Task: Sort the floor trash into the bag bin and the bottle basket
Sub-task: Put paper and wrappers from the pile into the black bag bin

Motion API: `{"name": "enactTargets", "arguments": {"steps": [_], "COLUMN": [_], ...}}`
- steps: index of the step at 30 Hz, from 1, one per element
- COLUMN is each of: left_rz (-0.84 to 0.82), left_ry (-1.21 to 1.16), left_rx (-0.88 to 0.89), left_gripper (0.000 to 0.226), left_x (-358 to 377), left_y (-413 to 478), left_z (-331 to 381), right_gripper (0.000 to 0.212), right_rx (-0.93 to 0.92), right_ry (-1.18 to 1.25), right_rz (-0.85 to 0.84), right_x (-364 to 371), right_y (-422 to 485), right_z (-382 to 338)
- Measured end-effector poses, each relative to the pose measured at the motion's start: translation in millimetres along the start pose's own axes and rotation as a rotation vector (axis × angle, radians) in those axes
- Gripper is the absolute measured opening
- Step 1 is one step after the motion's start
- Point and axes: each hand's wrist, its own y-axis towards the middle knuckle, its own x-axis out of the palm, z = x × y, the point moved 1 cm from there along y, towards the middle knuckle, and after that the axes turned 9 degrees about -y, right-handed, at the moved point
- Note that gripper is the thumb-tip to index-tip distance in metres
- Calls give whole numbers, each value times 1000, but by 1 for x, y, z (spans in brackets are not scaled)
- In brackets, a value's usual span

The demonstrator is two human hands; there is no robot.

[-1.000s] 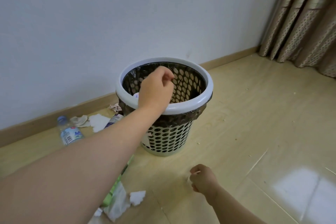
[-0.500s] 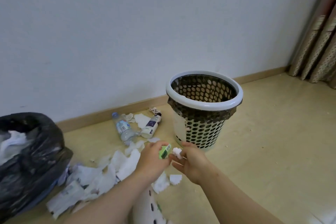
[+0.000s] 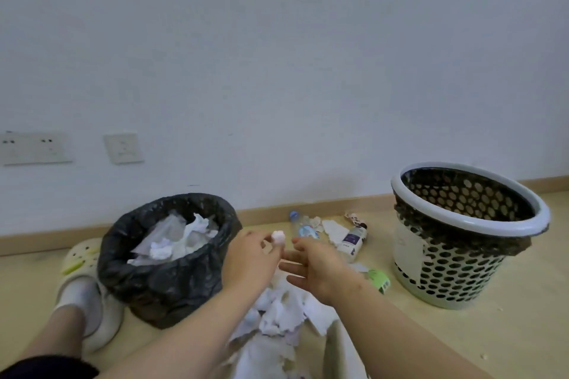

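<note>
White crumpled paper wad (image 3: 278,237) | our left hand (image 3: 251,258) pinches it | right hand (image 3: 317,271) spread, empty | black bag bin (image 3: 160,286) left of grip

Left hand (image 3: 249,258) pinches paper wad (image 3: 278,237); right hand (image 3: 317,268) spread.

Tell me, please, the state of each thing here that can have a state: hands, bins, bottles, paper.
Left hand: pinches a small white paper wad.
Right hand: open, holds nothing.
Bag bin: upright, mouth open, partly filled with paper.
Bottle basket: upright, contents hidden.
Water bottle: lying on the floor.
Purple-label bottle: lying on the floor.
Paper pile: loose on the floor.
</note>
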Motion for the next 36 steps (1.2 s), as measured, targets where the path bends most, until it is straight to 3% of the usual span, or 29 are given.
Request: {"name": "enactTargets", "arguments": {"steps": [3,8,13,17,20,23,30,36], "left_rz": [148,69,8,35,90,36,-249,-403], "left_ry": [4,202,231,290,293,212,-110,-153], "left_rx": [-190,-481,-624,-468,-218,-79,-335,-337], "left_gripper": [31,53,47,56,46,36,42,19], "left_x": [-44,-80,-96,-86,-70,-52,-33,-17], "left_y": [25,56,65,53,35,16,-11,-29], "left_z": [-18,-61,-82,-79,-68,-59,-33,-12], "right_gripper": [15,16,14,13,15,14,17,9], "right_rx": [20,69,89,90,94,83,63,50], "right_ry": [-144,-256,-296,-323,-292,-279,-235,-222], "right_rz": [3,28,2,25,75,122,222,318], "right_x": [33,67,90,90,83,73,35,4], "right_y": [8,28,46,50,45,35,-13,-43], "right_z": [-4,0,9,15,17,21,34,38]}}
